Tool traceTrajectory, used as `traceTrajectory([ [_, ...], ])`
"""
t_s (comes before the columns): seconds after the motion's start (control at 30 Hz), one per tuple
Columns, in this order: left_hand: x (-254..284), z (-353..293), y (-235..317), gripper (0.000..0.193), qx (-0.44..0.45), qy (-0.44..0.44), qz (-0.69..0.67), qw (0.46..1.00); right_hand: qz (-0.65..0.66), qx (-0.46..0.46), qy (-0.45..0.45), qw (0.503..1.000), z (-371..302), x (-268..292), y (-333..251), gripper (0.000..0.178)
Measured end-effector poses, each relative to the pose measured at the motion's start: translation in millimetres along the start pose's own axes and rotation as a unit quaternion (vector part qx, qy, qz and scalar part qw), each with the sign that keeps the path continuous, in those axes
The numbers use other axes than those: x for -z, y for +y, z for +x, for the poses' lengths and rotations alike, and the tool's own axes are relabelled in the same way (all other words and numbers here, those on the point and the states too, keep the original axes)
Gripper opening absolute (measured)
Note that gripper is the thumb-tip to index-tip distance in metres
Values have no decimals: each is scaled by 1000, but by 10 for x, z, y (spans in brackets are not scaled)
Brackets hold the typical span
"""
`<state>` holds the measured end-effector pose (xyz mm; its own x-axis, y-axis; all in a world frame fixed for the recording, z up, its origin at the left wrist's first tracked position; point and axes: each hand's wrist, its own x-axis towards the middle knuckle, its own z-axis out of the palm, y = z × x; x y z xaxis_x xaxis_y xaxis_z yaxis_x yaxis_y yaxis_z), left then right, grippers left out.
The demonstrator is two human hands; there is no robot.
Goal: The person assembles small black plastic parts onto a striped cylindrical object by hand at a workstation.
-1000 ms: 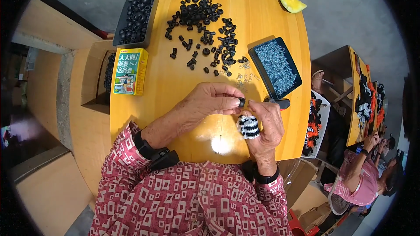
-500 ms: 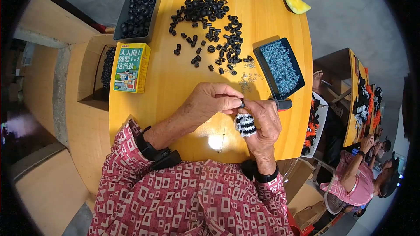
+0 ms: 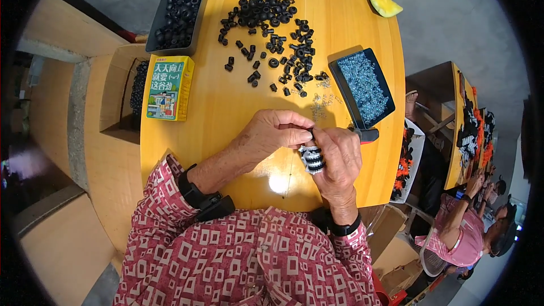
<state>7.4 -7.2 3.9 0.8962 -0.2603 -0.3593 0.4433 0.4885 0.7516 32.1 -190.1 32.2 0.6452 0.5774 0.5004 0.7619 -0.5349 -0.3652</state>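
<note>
My left hand (image 3: 272,130) is closed in a pinch, its thumb and index fingertips on a small black plastic piece (image 3: 309,131). My right hand (image 3: 340,156) meets it there, its fingers closed at the same piece, which they mostly hide. A black-and-white striped, knitted-looking piece (image 3: 311,160) sits against the right hand on its left side; whether it is held or worn on a finger I cannot tell. Just beyond the hands lie small clear bits (image 3: 320,106) and many loose black plastic pieces (image 3: 272,17) of the same sort.
A dark tray (image 3: 365,88) of small clear bluish pieces stands at the right, with a black-and-red tool handle (image 3: 368,135) below. Left are a grey bin (image 3: 199,22) of black parts and a yellow carton (image 3: 170,88). A melon slice (image 3: 384,3) lies far right. Another person (image 3: 459,226) sits rightward.
The right hand has turned slightly and shifted a little left, and the striped piece has tilted with it. Both hands stay together at the small black piece.
</note>
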Motion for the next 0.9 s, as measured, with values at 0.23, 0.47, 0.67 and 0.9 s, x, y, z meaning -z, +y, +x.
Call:
traceTrajectory([
  [0.23, 43, 2, -3, 30, -20, -21, 19, 999, 36, -31, 23, 999, 6, -18, 22, 37],
  [0.47, 21, 45, -60, 27, -69, -15, 22, 997, 58, -56, 32, 996, 9, -39, 19, 36],
  [0.67, 52, 40, -78, 26, -51, -25, 18, 998, 63, -58, 18, 996, 25, -3, 24, 36],
  [0.9, 54, 2, 9, 28, -3, -32, -17, 999, 120, -62, -8, 991, 53, 42, 83, 36],
])
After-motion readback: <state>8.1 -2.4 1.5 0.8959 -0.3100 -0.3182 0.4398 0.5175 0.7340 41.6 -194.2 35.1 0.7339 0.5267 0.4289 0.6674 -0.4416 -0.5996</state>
